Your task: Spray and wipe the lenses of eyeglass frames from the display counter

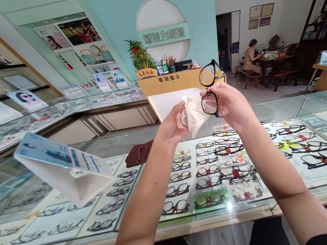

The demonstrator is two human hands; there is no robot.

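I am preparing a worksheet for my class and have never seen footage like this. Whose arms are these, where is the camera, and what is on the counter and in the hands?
There is no machine here. The single picture comes from a camera worn on a person's head, looking forward and down, so the two bare arms belong to the wearer. The left hand grips a cream cloth. The fingers of the right hand hold black-framed glasses up beside the cloth. Below them is a glass display counter with rows of spectacle frames under the glass. On top stand a folded leaflet stand and a dark red pouch. Far behind, another person sits at a table.
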